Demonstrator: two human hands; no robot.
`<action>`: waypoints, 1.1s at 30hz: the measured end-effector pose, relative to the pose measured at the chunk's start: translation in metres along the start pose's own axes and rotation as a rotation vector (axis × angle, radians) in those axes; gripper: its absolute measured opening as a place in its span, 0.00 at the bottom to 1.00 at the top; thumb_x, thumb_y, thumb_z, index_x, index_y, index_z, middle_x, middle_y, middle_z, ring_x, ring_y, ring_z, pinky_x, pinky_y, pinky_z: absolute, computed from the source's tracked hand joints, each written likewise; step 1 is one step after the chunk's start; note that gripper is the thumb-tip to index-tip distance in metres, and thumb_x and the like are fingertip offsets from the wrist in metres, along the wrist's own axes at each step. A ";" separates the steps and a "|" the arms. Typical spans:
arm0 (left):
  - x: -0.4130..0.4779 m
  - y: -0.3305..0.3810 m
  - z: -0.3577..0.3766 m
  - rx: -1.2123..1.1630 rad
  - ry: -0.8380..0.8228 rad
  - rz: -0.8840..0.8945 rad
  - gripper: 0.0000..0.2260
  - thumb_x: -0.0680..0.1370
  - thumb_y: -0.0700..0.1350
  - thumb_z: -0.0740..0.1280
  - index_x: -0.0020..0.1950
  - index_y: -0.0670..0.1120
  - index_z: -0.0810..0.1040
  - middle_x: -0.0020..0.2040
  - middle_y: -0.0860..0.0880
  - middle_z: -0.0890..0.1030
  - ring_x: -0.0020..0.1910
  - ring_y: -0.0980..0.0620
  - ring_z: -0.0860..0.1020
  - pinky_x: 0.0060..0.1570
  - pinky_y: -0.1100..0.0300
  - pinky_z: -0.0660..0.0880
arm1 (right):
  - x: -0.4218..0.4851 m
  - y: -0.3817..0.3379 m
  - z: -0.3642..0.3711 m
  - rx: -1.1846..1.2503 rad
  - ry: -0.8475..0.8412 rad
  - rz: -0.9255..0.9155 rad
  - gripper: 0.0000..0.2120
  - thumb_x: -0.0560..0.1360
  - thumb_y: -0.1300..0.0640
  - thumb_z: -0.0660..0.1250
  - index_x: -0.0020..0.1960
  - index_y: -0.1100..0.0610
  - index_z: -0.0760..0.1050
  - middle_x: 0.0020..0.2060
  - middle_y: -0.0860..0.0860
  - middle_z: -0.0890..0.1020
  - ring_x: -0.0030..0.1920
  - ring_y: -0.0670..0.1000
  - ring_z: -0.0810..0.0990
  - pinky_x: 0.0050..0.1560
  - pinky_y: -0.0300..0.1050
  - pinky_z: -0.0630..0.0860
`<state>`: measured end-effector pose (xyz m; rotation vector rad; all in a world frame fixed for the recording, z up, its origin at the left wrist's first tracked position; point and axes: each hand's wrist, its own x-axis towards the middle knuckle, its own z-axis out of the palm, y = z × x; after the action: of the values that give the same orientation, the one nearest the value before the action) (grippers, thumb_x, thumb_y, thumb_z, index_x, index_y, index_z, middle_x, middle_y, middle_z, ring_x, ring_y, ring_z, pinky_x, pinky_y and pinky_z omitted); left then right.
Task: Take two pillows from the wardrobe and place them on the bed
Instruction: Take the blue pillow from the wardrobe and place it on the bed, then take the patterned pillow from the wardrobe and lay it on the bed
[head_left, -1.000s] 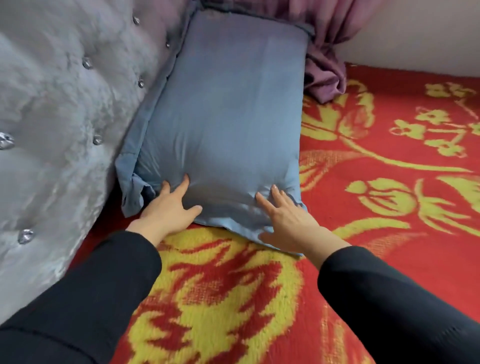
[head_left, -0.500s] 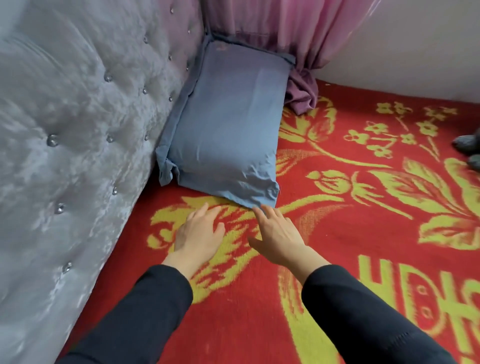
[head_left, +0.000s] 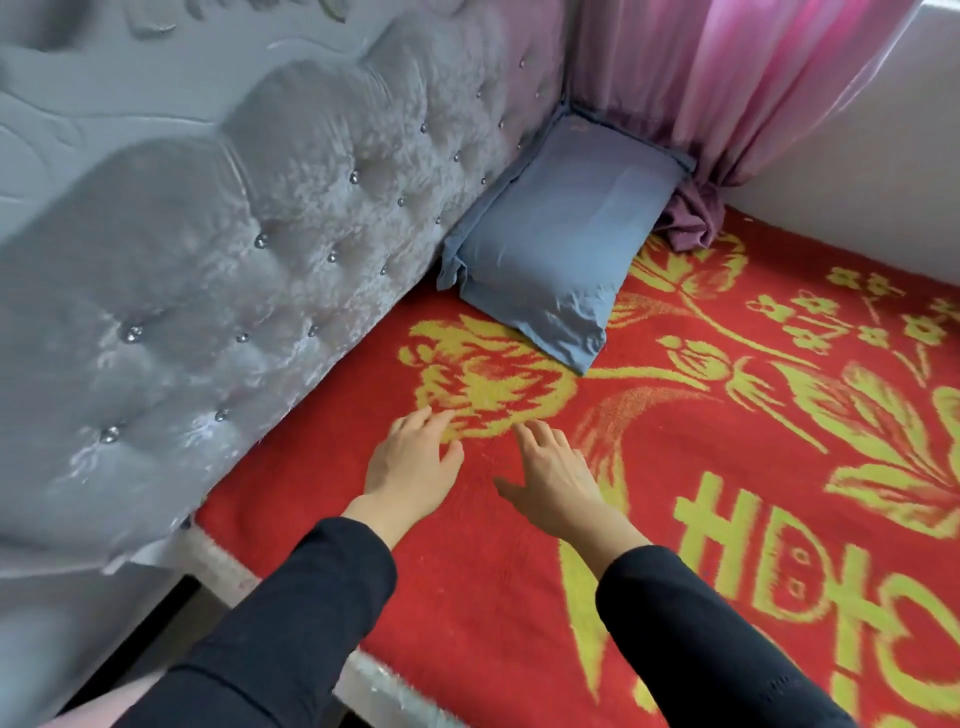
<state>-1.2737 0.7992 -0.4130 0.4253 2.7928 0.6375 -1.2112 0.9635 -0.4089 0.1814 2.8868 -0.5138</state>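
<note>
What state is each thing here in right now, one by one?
blue pillow: lying on the bed, against the headboard, untouched.
left hand: open, empty, over the blanket.
right hand: open, empty, clear of the pillow.
red blanket: spread flat.
pink curtain: hanging, its end bunched on the bed.

Left hand (head_left: 415, 462) and right hand (head_left: 558, 475), a second ago pressed on the near edge of the blue pillow (head_left: 558, 234), now off it and drawn back, well apart from the pillow. Both empty, fingers spread, low over the red blanket (head_left: 675, 519).
</note>
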 end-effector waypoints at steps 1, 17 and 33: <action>-0.027 0.000 0.003 -0.002 0.018 -0.029 0.21 0.78 0.54 0.56 0.71 0.53 0.65 0.73 0.47 0.65 0.71 0.46 0.61 0.66 0.48 0.65 | -0.021 -0.005 0.003 -0.017 -0.008 -0.034 0.34 0.75 0.45 0.65 0.74 0.56 0.54 0.72 0.55 0.62 0.70 0.58 0.63 0.67 0.57 0.67; -0.432 -0.043 0.023 -0.139 0.230 -0.462 0.20 0.78 0.50 0.57 0.70 0.50 0.65 0.72 0.46 0.67 0.70 0.45 0.64 0.66 0.48 0.65 | -0.312 -0.129 0.087 -0.171 -0.243 -0.485 0.33 0.75 0.43 0.63 0.73 0.55 0.56 0.70 0.53 0.64 0.67 0.58 0.65 0.63 0.56 0.69; -0.809 -0.207 0.044 -0.214 0.392 -0.831 0.19 0.77 0.49 0.60 0.68 0.48 0.69 0.69 0.47 0.71 0.66 0.44 0.68 0.61 0.49 0.71 | -0.581 -0.335 0.249 -0.229 -0.442 -0.807 0.31 0.73 0.46 0.64 0.71 0.56 0.60 0.67 0.54 0.69 0.66 0.59 0.68 0.62 0.55 0.69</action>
<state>-0.5572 0.3687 -0.4069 -0.9461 2.8086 0.8373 -0.6548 0.5140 -0.4000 -1.0235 2.4416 -0.2726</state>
